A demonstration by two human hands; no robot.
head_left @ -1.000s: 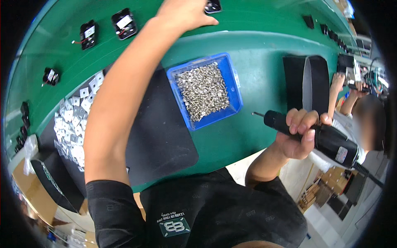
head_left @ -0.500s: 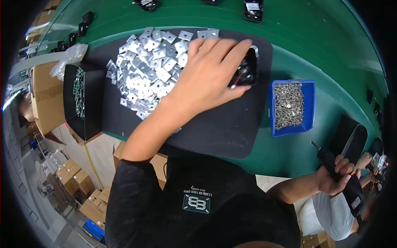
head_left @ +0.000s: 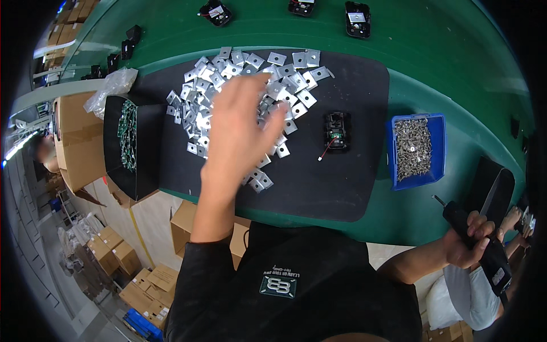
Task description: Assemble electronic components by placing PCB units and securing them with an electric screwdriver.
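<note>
My left hand [head_left: 242,117], slightly blurred, hovers over the pile of square metal plates with holes [head_left: 306,98]. Its thumb stands apart from the fingers and nothing shows in it. To the right of the pile, a small black housing [head_left: 337,131] lies on the black mat [head_left: 307,196], with a green circuit board inside and a red wire trailing out to a white plug. Off at the right, my right hand [head_left: 472,239] is closed around a black electric screwdriver [head_left: 454,216], its bit pointing up and left.
A blue bin of screws [head_left: 415,149] stands right of the mat. At the left is a black box of green circuit boards [head_left: 126,137], beside a cardboard carton [head_left: 85,139]. More black housings [head_left: 358,20] sit along the far green surface. Another person's hand [head_left: 511,219] shows at far right.
My left hand has left the black housing and moved left over the plates. The housing now lies uncovered on the mat. My right hand still holds the screwdriver; the whole view has shifted slightly.
</note>
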